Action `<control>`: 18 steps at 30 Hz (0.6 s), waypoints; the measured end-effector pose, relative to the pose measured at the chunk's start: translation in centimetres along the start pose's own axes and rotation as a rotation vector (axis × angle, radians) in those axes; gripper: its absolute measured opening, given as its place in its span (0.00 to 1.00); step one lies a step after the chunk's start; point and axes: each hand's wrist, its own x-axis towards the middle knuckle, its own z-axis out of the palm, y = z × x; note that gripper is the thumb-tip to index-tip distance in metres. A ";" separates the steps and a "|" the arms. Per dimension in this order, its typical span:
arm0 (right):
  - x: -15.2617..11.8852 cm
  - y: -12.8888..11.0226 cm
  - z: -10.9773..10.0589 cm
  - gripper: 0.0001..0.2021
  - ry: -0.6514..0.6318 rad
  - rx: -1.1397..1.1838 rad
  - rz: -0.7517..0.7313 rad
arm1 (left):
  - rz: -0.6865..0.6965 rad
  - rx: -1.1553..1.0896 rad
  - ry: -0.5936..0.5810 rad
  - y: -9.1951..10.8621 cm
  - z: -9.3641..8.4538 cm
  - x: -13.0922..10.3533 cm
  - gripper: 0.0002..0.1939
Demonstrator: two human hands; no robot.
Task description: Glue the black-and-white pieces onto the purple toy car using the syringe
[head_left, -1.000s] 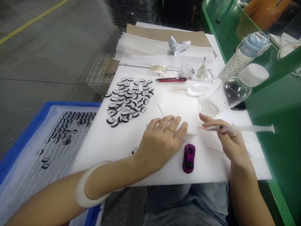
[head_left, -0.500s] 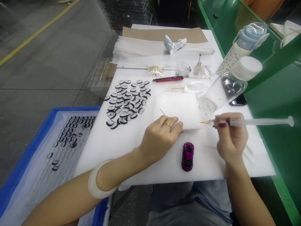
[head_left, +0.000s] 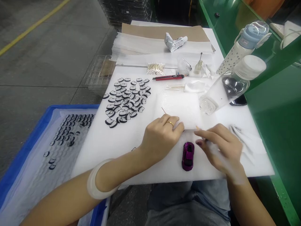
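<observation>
Now, in the head view, the left hand (head_left: 162,136) lies knuckles up on the white foam sheet (head_left: 113,147) that covers the counter, fingers curled over something small; what it grips, if anything, I cannot tell. A thin wooden toothpick (head_left: 163,110) pokes out just beyond its fingertips. The right hand (head_left: 223,149) sits just to the right, blurred, fingers pinched around a clear plastic syringe (head_left: 211,147) whose orange tip (head_left: 197,127) points toward the left hand's fingertips. Between and slightly nearer than the two hands rests a small glossy purple toy car (head_left: 188,156), upright on the foam, touched by neither hand.

Beyond the left hand lies a loose cluster of small black-and-white windscreen-shaped pieces (head_left: 128,100); more of the same sit in rows in the blue plastic tray (head_left: 30,144) off to the left. As a judgement, the work looks to be midway: many pieces still lie loose, and only one car is out.

Farther beyond the hands lie a red utility knife (head_left: 168,77), a crumpled white glue tube (head_left: 175,43) and a tipped clear bottle with a white cap (head_left: 231,84).
</observation>
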 end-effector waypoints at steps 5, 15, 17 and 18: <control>-0.2 -0.6 -0.6 0.14 0.009 -0.054 0.000 | -0.031 -0.037 -0.012 0.0 0.2 -0.1 0.09; -0.7 1.7 0.7 0.14 0.172 0.618 0.955 | -0.012 -0.009 -0.033 -0.2 0.1 0.0 0.08; -0.7 2.0 0.9 0.16 0.237 0.628 0.997 | -0.016 -0.016 -0.035 -0.3 0.1 0.0 0.08; -0.8 2.1 0.8 0.16 0.287 0.648 1.012 | -0.018 -0.021 -0.035 -0.3 0.1 0.0 0.07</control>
